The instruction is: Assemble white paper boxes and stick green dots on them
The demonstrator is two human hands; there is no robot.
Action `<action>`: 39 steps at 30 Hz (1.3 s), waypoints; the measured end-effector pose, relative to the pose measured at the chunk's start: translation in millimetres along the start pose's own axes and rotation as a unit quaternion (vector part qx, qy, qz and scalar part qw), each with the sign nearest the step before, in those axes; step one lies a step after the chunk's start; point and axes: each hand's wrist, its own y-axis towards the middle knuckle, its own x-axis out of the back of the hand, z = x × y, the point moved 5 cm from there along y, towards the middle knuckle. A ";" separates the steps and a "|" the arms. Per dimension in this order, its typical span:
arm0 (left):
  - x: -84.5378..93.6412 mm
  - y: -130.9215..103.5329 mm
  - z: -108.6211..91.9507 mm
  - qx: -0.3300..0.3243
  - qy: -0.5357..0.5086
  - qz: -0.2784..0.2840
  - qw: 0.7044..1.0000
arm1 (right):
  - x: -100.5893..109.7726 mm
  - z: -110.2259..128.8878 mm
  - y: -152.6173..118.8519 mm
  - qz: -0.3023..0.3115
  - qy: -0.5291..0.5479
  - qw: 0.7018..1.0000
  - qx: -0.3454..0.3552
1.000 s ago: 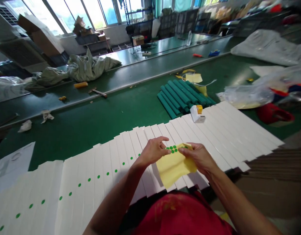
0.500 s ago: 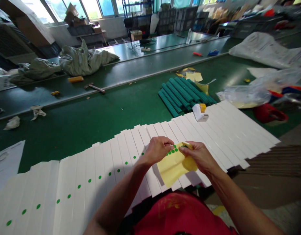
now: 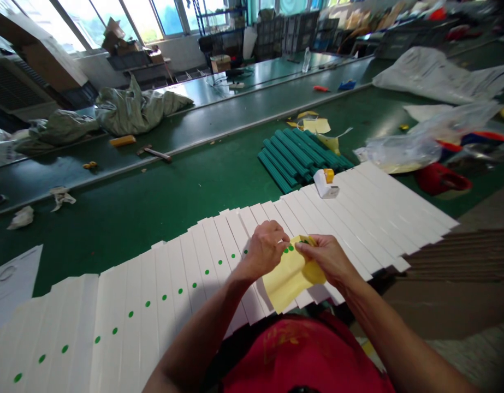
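My right hand (image 3: 327, 256) is closed on the edge of a yellow sheet of round green stickers (image 3: 290, 278), thumb on top. My left hand (image 3: 268, 248) is at the sheet's upper left edge, fingers bent in a pinch near the green dots (image 3: 291, 247). Whatever is between those fingertips is too small to make out. Below both hands, long white strips (image 3: 165, 322) lie side by side in a slanting row. Single green dots (image 3: 180, 291) run across the strips left of my hands; the strips to the right show plain white.
A small white tape dispenser (image 3: 326, 184) stands on the strips' far ends. Behind it lie green ribbed tubes (image 3: 296, 155). Plastic bags (image 3: 403, 150) and a red tape roll (image 3: 442, 180) are at right. A hammer (image 3: 155, 154) rests farther back. A printed paper (image 3: 14, 281) lies left.
The view has shifted slightly. My left fingers have moved a little over the sheet, covering some green dots. One more dot on a strip shows beside my left hand. My right hand keeps its hold.
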 end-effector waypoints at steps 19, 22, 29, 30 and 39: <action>1.5 -41.9 81.2 0.379 0.001 -0.024 0.925 | 51.4 -21.4 -2.8 0.162 0.016 0.981 -0.107; -7.3 -45.0 78.3 0.377 0.017 0.000 0.926 | 57.7 -18.4 -1.1 0.167 0.016 0.980 -0.108; -19.7 -44.9 81.7 0.383 0.096 0.008 0.919 | 75.1 -11.7 6.3 0.143 0.031 0.983 -0.107; -21.2 -44.8 82.1 0.381 0.107 0.006 0.918 | 76.9 -10.9 7.1 0.138 0.033 0.984 -0.106; -13.7 -51.0 76.8 0.384 0.180 -0.028 0.905 | 113.8 -0.1 11.7 0.079 0.050 0.991 -0.099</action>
